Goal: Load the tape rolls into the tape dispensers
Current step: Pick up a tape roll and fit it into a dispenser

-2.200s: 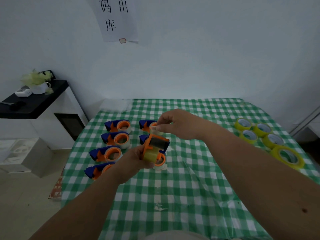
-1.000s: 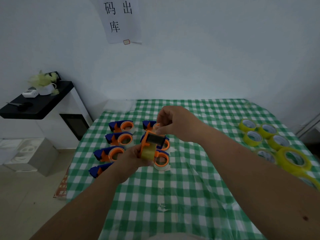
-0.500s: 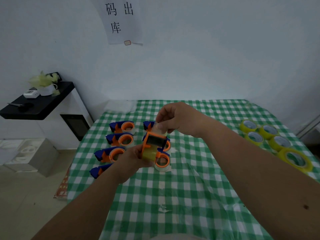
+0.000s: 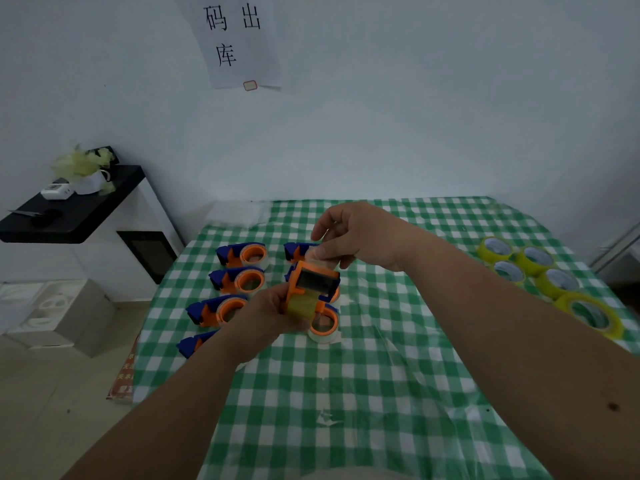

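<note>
My left hand (image 4: pixel 263 315) grips an orange tape dispenser (image 4: pixel 313 282) holding a yellow tape roll (image 4: pixel 300 306), lifted above the table. My right hand (image 4: pixel 356 239) pinches the clear free end of the tape (image 4: pixel 313 252) just above the dispenser's mouth. Several blue and orange dispensers (image 4: pixel 244 256) with clear rolls lie in two columns on the table behind my hands. Several loose yellow tape rolls (image 4: pixel 535 259) sit at the right edge.
The table wears a green checked cloth (image 4: pixel 346 393) under clear plastic. A black shelf (image 4: pixel 72 209) with a white cup and small items stands to the left, with white boxes (image 4: pixel 52 310) on the floor below it. A paper sign (image 4: pixel 239 39) hangs on the wall.
My right hand has risen slightly, drawing the tape end up from the dispenser's mouth. My left hand keeps the dispenser in about the same place.
</note>
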